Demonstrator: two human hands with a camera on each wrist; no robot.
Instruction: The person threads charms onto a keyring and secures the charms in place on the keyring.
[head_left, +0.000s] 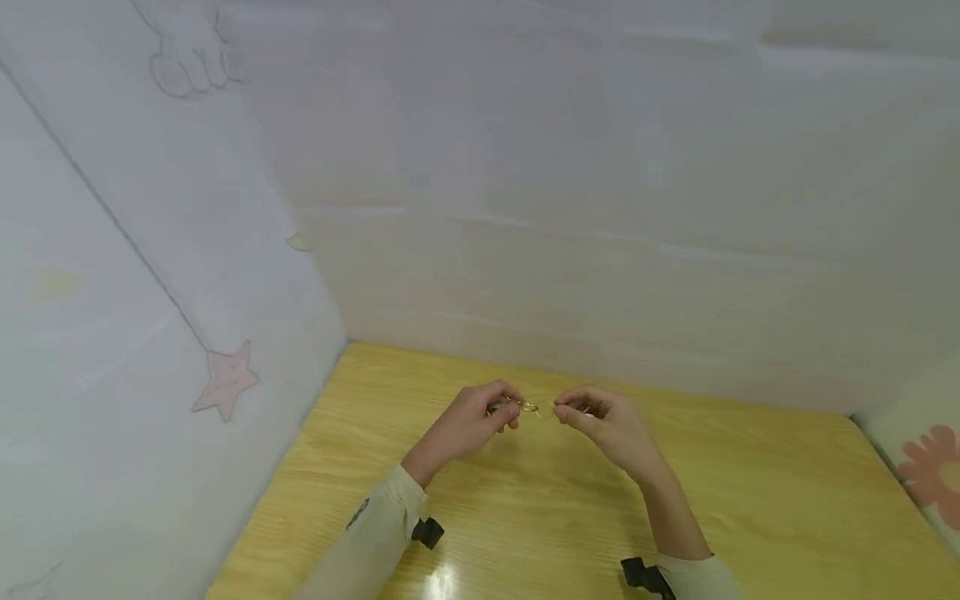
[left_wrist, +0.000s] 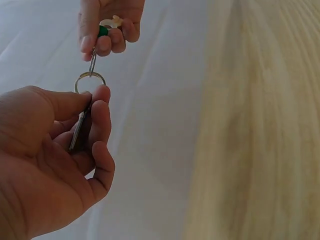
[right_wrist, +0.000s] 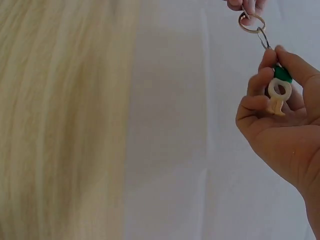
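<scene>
While my two hands are hovering close together above the wooden table [head_left: 750,500], I am holding a small key ring [left_wrist: 90,80] stretched between them. My left hand [left_wrist: 50,165] is curling its fingers round a flat metal key [left_wrist: 80,131], with thumb and forefinger pinching it just under the ring. My right hand [right_wrist: 282,130] is gripping a cream charm [right_wrist: 278,95] with a green piece [right_wrist: 283,74] against its curled fingers, and a thin metal link [right_wrist: 263,39] is joining that charm to the ring. White panels with a pink star [head_left: 225,380] are enclosing the table.
</scene>
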